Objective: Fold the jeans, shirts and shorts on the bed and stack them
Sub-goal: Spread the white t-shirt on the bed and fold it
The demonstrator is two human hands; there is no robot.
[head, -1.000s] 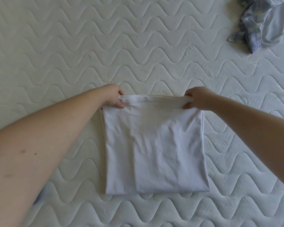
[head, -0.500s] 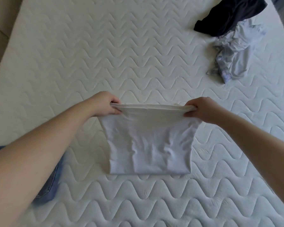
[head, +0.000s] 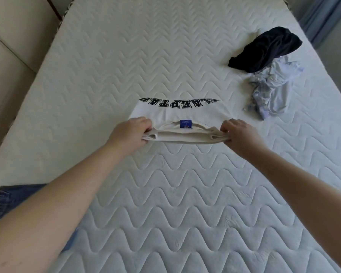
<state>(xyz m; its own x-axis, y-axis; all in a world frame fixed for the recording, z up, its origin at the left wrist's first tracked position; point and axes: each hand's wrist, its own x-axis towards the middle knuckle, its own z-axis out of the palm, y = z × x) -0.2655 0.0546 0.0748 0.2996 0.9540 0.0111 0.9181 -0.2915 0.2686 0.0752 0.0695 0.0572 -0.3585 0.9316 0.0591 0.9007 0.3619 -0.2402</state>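
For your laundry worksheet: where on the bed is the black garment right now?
In the head view, the black garment lies crumpled at the far right of the bed, touching the pale blue clothes just nearer.

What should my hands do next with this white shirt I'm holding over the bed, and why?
Probably lower the near edge and lay it flat. The left hand and right hand pinch the white shirt by its collar end, while its lettered far part already rests on the mattress, so setting it down would finish this fold.

Bare mattress (head: 165,56) lies open ahead and left — crumpled clothes (head: 268,75) crowd far right, jeans (head: 10,201) near left.
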